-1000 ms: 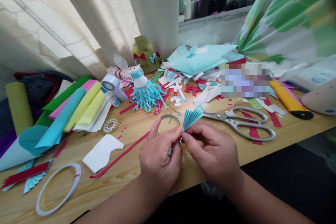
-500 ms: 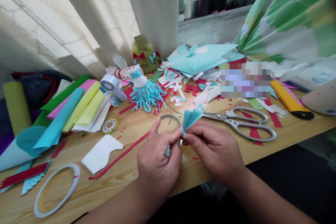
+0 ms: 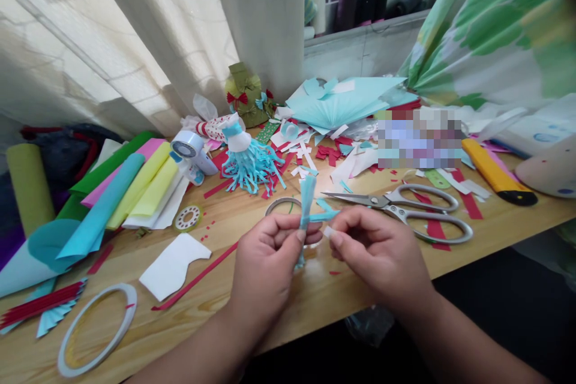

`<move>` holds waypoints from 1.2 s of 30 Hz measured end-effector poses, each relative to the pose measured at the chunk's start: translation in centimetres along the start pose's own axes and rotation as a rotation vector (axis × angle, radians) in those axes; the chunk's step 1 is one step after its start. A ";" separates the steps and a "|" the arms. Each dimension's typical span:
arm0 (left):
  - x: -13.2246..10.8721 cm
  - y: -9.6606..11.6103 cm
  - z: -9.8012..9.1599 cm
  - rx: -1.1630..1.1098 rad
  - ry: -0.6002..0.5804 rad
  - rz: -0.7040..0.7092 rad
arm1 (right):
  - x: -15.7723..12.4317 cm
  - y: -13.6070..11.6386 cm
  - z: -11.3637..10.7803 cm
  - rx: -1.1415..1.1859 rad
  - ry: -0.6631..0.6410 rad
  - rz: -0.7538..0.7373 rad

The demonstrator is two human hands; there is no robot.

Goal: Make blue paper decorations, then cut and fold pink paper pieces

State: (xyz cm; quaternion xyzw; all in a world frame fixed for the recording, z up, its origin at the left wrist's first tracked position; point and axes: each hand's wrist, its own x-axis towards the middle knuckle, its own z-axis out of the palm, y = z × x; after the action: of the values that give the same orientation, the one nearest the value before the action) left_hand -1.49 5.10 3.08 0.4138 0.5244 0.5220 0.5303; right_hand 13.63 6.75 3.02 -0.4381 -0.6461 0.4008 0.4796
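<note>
My left hand [image 3: 265, 267] pinches a pleated light-blue paper piece [image 3: 306, 199] at its middle, holding it upright over the wooden table's front edge [image 3: 315, 303]. A thin blue strip [image 3: 324, 215] sticks out sideways from the piece toward my right hand [image 3: 382, 252]. That hand is closed in a pinch on a small white scrap [image 3: 329, 231], probably tape, just right of the paper. Steel scissors [image 3: 405, 207] lie shut on the table just behind my right hand.
Rolled coloured paper sheets [image 3: 121, 189] lie at the left. A blue fringed paper figure [image 3: 247, 162], a tape dispenser [image 3: 191, 150], two tape rings [image 3: 94, 327], a white cut-out [image 3: 173, 264], a red strip [image 3: 198, 279], a yellow cutter [image 3: 497, 177] and paper scraps crowd the table.
The spread blue fan has been squeezed into a narrow upright bundle in my left hand. My right hand has let go of it and moved slightly right, now pinching a white scrap.
</note>
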 end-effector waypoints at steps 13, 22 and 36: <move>0.3 1.4 -0.4 -0.264 -0.057 -0.149 | -0.2 -0.5 -4.3 -0.289 -0.671 -0.235; -0.8 1.4 0.2 0.067 -0.053 0.054 | 0.6 -1.1 -2.5 -0.285 -0.147 -0.318; -1.0 -0.1 -0.5 0.511 -0.003 0.412 | 0.9 -1.0 -1.0 -0.156 -0.150 -0.163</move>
State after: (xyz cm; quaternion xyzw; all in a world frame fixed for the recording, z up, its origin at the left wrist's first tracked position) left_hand -1.89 4.07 3.08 0.6315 0.5431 0.4692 0.2934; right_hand 14.26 7.38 4.37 -0.3888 -0.7427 0.3407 0.4256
